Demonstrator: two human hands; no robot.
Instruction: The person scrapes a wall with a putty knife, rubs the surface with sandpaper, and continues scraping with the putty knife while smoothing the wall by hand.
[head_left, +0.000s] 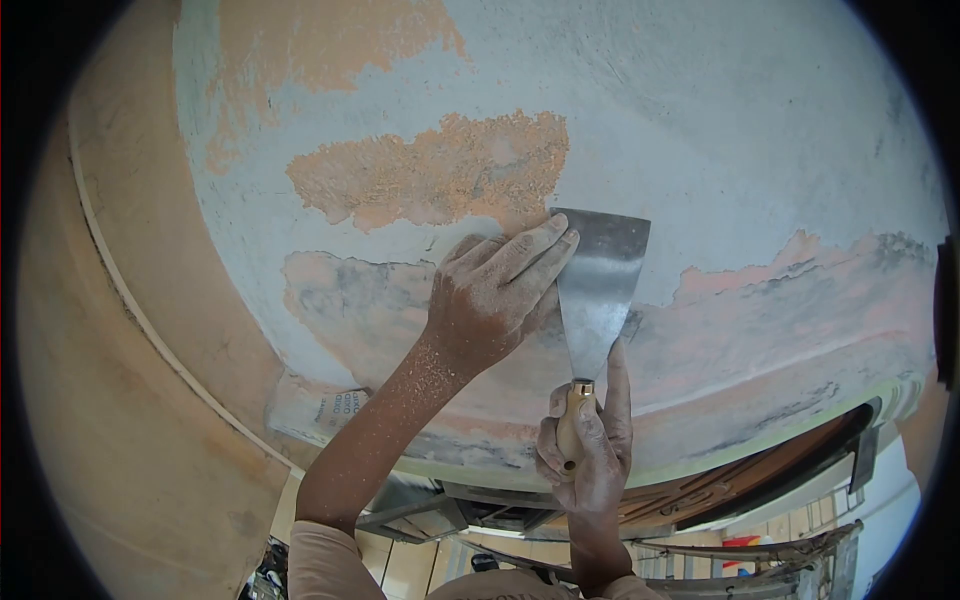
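Observation:
My right hand [600, 462] is wrapped round the wooden handle of a wide scraper [603, 275], whose metal blade points up and away over the wall. My left hand [485, 295], dusted white, has its fingers stretched out, with the fingertips at the upper left edge of the blade. The thumb is mostly hidden behind the fingers. Beyond the hands, the wall [720, 130] carries pale blue-white paint. An orange-brown bare patch [440, 165] with a ragged edge lies above my left hand. A pinkish grey stripped band [760, 320] runs behind the scraper.
A printed paper scrap [340, 408] lies near the lower left corner of the painted surface. Below are a dark-edged wooden opening [770, 465] and metal frames or ladder parts [800, 560]. A brown wall [150, 430] with a pale strip [140, 318] stands at left.

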